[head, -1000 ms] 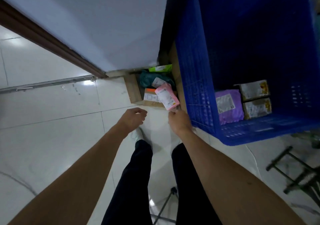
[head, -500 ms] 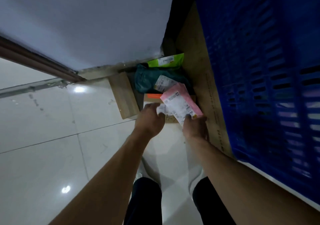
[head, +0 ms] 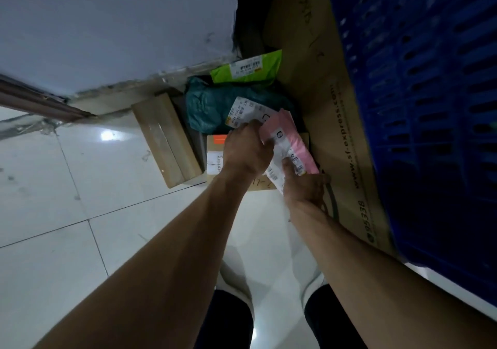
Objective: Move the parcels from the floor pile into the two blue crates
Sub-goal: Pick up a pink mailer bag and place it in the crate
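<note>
The left grip (head: 246, 152) and right grip (head: 304, 188) both hold the pink bag (head: 294, 136), hiding most of a box (head: 213, 148). The crate (head: 430, 106) is cut off; a teal bag (head: 211, 106) lies behind.

Dim, bluish (edges bend), lamp glare on the floor (head: 67, 187).

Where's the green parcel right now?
Head view, upper middle: the green parcel lies at the pile's far end by the wall, just beyond the teal bag and left of the cardboard box.

Pink parcel (head: 294, 144), teal parcel (head: 212, 109), lime-green parcel (head: 250, 67), blue slotted crate (head: 430, 79).
</note>
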Available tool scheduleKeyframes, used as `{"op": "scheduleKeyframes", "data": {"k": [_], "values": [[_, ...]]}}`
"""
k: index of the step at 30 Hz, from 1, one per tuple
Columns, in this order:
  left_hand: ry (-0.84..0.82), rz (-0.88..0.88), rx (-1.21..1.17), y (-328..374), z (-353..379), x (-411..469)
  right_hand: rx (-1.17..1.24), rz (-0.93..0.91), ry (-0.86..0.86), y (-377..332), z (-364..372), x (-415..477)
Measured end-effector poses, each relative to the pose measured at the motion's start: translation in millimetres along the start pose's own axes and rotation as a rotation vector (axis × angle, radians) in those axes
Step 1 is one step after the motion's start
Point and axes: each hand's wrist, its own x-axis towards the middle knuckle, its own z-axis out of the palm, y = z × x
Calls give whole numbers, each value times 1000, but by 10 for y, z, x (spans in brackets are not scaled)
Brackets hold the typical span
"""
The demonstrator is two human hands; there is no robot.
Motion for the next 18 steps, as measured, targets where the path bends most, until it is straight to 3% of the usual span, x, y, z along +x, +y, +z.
{"op": "scheduleKeyframes", "data": {"k": [8, 13, 18], "values": [[-53, -67, -102, 122, -141, -163, -81, -45, -24, -18, -66, -153], [-100, -220, -307, 83, -343, -377, -79, -43, -60, 31, -257, -325], [-84, -349, -523, 118, -778, -730, 14, -26, -257, -61, -615, -636]]}}
